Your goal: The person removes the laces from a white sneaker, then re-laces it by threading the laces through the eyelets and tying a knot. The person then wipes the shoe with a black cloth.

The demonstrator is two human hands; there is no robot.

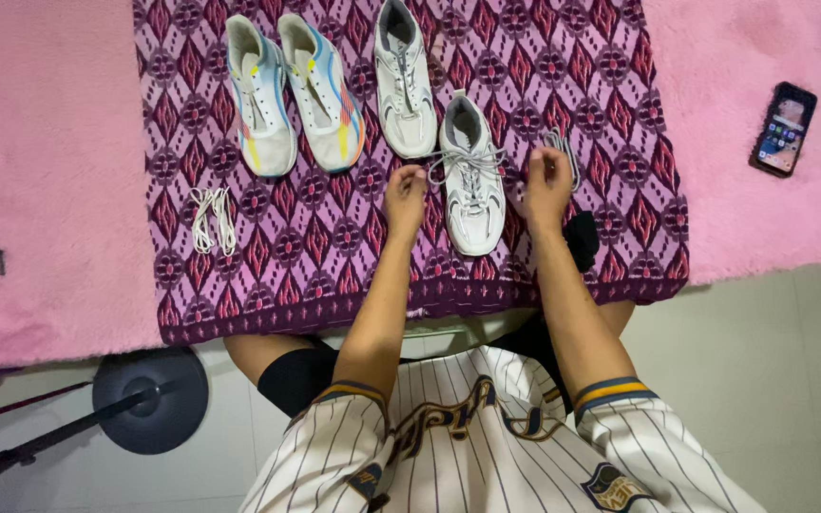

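Note:
A grey-white sneaker (472,180) lies on a purple patterned cloth (334,247), toe toward me. My left hand (405,195) pinches the left end of its grey lace (448,158), pulled out to the side. My right hand (545,180) grips the lace's right end on the shoe's other side. Both hands sit level with the shoe's eyelets. Its matching sneaker (404,76) lies further back, just left of it.
A white pair of sneakers with blue, yellow and orange stripes (292,90) lies at the back left. Loose white laces (212,218) lie on the cloth's left side. A phone (783,128) rests on the pink rug (762,190). A black round stand base (149,399) sits on the floor.

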